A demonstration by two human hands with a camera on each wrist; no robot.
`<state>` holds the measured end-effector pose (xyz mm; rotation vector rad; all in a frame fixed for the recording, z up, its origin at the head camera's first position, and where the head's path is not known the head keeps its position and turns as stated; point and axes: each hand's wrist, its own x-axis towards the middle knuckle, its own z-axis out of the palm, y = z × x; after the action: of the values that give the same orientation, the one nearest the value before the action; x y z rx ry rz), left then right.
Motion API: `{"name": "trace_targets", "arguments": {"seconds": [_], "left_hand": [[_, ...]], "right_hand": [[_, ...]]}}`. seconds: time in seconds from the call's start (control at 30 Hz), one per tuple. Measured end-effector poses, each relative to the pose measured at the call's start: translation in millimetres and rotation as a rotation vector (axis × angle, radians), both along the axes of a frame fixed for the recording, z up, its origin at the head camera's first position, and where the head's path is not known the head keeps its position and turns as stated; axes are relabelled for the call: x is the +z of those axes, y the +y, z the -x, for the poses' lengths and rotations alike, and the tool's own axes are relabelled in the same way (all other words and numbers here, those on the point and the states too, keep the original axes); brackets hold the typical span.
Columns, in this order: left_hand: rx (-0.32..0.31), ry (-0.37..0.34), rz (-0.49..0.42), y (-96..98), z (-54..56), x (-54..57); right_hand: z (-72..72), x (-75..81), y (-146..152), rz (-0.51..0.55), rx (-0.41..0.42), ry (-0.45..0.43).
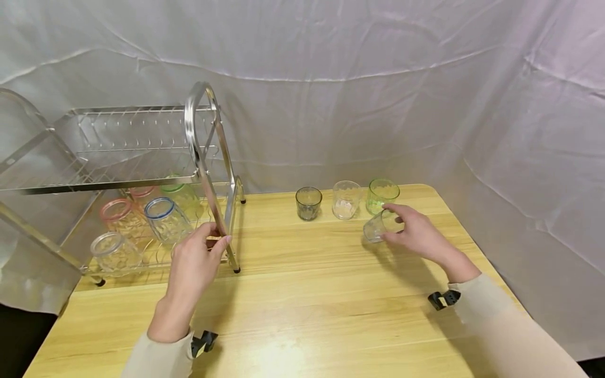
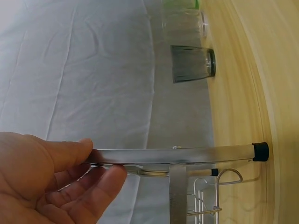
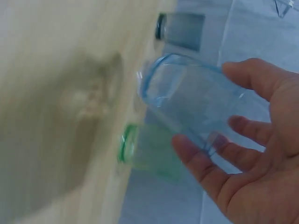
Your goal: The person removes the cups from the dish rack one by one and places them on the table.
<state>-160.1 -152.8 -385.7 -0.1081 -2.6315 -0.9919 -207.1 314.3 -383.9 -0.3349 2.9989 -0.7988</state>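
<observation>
My left hand (image 1: pixel 194 260) pinches the front upright of a two-tier metal dish rack (image 1: pixel 206 181) between thumb and fingers. In the left wrist view, thumb and forefinger lie on either side of that flat metal post (image 2: pixel 201 155). On the right, my right hand (image 1: pixel 418 233) holds a clear, faintly blue glass (image 3: pixel 182 93) by its sides, thumb across from the fingers. This glass is tilted, close over the table. Just behind it stand a green-tinted glass (image 1: pixel 384 195), a clear glass (image 1: pixel 346 200) and a dark grey glass (image 1: pixel 309 203), in a row.
Several glasses sit on the rack's lower tier, among them a blue-rimmed glass (image 1: pixel 167 220), a red-rimmed glass (image 1: pixel 124 220) and a clear glass (image 1: pixel 115 254). The wooden table (image 1: pixel 302 294) ends at a grey cloth (image 1: pixel 331 115) hanging behind and to the right.
</observation>
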Motion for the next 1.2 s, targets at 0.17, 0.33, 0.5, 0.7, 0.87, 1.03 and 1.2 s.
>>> {"name": "trace_targets", "arguments": {"seconds": [0.17,0.33,0.5,0.7,0.87,1.03,1.2], "left_hand": [[0.012,0.014,-0.003,-0.1,1.3,-1.0],[0.013,0.025,-0.004,-0.5,1.6,-0.3],[0.01,0.044,0.0,-1.1,1.7,-0.9],[0.003,0.059,0.006,-1.9,2.4,-3.3],[-0.004,0.06,0.003,-2.1,2.5,-4.3],[-0.006,0.06,0.003,-1.4,2.7,-4.4],[-0.004,0.055,0.004,-0.4,3.1,-4.8]], "right_hand": [[6.8,15.0,23.0,-0.129,-0.012,-0.001],[21.7,21.0,45.1,-0.259,-0.032,0.004],[42.4,21.7,62.4,-0.325,-0.068,-0.035],[68.6,16.9,75.8,-0.324,-0.107,-0.071],[85.1,8.3,81.4,-0.313,-0.105,-0.096],[94.2,2.9,85.6,-0.308,-0.11,-0.132],[102.8,-1.9,91.6,-0.316,-0.106,-0.159]]}}
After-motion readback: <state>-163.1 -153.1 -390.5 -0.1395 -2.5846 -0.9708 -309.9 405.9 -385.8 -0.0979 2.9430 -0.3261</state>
